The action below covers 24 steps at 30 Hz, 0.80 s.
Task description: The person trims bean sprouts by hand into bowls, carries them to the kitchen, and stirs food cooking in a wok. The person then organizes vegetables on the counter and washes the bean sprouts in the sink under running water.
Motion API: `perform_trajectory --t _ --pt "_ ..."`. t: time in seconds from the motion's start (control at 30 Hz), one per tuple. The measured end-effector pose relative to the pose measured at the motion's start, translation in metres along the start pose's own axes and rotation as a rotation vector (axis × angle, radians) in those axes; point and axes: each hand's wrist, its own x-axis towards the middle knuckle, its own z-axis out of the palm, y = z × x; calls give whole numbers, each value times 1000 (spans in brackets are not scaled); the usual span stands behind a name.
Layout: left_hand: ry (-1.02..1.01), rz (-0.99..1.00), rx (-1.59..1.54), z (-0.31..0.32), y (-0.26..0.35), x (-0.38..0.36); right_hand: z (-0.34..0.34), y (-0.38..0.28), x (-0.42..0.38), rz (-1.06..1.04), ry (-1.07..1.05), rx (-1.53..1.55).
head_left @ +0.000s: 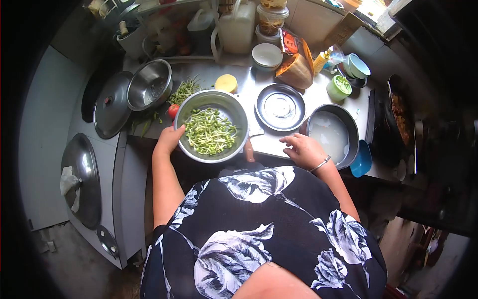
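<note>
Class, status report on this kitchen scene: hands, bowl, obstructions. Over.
Left hand gripping round steel bowl of green sprouts. Right hand open on counter edge. Nothing between.

Green sprouts (210, 132) fill a silver bowl (185, 144); black floral dress (259, 229).

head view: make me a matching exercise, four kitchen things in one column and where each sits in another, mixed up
Things:
1. bowl of sprouts
2. tomato
3. pot of cloudy water
4. green cup

Places:
A. far right of the counter, near the blue bowls
B. by the right hand
C. held at its rim by the left hand
D. just left of the sprout bowl, behind the left hand

Pairs: 1-C, 2-D, 3-B, 4-A
</note>
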Motion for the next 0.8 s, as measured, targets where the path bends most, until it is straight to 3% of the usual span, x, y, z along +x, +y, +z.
perform_trajectory --t 0.2,0.27,0.3,0.47,0.6,0.67,0.73,0.8 --pt "-209 55 89 106 45 51 -24 18 -33 -23 119 95" --pt "-215 60 206 135 57 60 -26 28 -47 53 158 175" --pt "-232 164 202 148 56 69 -28 30 -54 70 196 188" --pt "-229 112 290 202 59 92 -31 51 -83 116 231 149" --pt "-97 124 417 216 66 87 -30 59 -92 182 230 206" --pt "-147 176 415 205 91 61 -28 61 -91 211 257 213" --pt "-138 121 568 202 84 73 -27 59 -85 201 268 229" --pt "-130 145 512 187 75 76 -28 57 -77 168 293 227"
